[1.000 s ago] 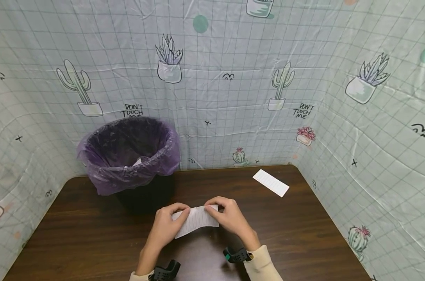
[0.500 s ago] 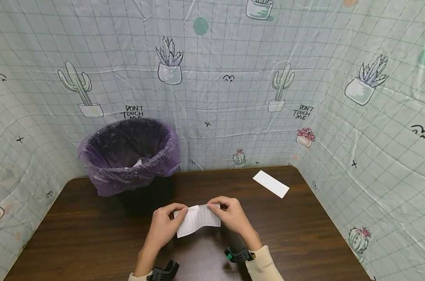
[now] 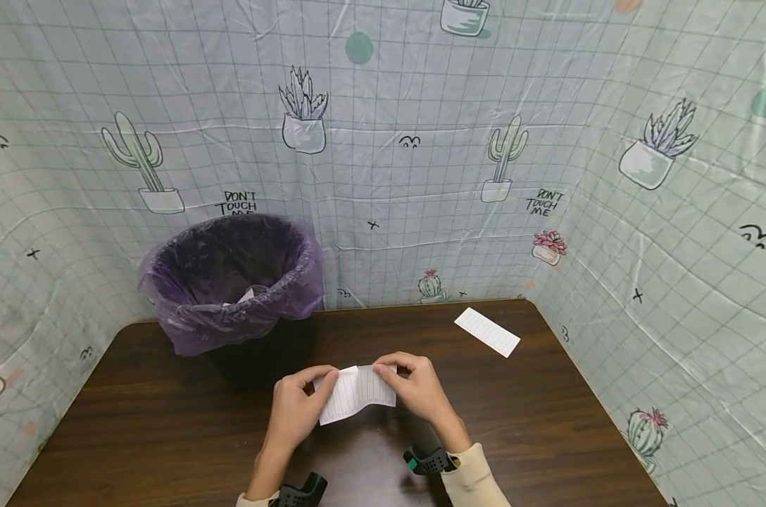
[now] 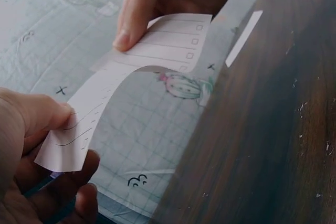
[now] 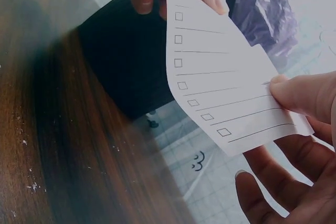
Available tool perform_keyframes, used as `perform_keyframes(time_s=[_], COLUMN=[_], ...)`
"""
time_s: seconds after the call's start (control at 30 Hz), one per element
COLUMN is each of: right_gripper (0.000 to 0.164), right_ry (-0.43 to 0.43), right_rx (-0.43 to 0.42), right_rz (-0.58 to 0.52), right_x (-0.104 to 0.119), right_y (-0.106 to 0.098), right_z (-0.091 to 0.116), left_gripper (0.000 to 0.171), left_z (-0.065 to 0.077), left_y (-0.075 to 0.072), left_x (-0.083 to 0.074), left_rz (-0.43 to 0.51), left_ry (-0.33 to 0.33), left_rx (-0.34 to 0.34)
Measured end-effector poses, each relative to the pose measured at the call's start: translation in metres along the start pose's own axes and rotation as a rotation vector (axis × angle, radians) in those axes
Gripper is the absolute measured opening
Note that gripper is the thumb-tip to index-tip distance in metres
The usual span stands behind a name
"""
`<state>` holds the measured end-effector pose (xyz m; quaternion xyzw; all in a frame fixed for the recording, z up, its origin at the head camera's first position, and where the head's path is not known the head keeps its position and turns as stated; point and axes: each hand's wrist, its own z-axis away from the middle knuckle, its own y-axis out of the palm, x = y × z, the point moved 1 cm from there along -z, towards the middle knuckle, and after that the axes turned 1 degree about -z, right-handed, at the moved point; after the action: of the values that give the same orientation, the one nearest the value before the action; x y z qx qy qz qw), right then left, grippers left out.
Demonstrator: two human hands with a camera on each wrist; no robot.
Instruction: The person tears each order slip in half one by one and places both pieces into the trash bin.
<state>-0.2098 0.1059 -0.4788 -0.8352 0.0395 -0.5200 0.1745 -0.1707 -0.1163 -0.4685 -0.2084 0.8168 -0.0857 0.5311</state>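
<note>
Bin (image 3: 262, 355) with purple bag (image 3: 231, 329) stood leftmost on the table (image 3: 167, 429). Left hand (image 3: 297, 406) pinched one end of lined paper (image 3: 353, 396), bent, above the table; right hand (image 3: 418, 387) pinched the other. Second slip (image 3: 487, 332) lay farther right.

the head camera is looking forward and down over the table (image 3: 548, 429); both wrist cameras are sharing the paper slip (image 5: 226, 80) up close, the left facing the right hand (image 3: 416, 385) at top, the right facing the left hand (image 3: 296, 406) at top.

White lined paper slip (image 3: 359, 392), checkboxes (image 5: 178, 63) along one edge, curved, pinched aloft at both ends
</note>
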Motion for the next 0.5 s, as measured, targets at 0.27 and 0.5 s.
perform_keyframes(time_s=[0.27, 0.5], right_gripper=[0.006, 0.007], right_ry=[0.006, 0.023], right_rx=[-0.041, -0.116], right_rz=[0.019, -0.011], right_x=[0.011, 0.017], right_y=[0.001, -0.005], right_z=[0.0, -0.001], left_gripper=[0.004, 0.005], left_z=[0.0, 0.0], left_y=[0.003, 0.0], left_x=[-0.001, 0.001], left_rz=[0.016, 0.064], left_ry=[0.029, 0.029], left_rx=[-0.044, -0.084])
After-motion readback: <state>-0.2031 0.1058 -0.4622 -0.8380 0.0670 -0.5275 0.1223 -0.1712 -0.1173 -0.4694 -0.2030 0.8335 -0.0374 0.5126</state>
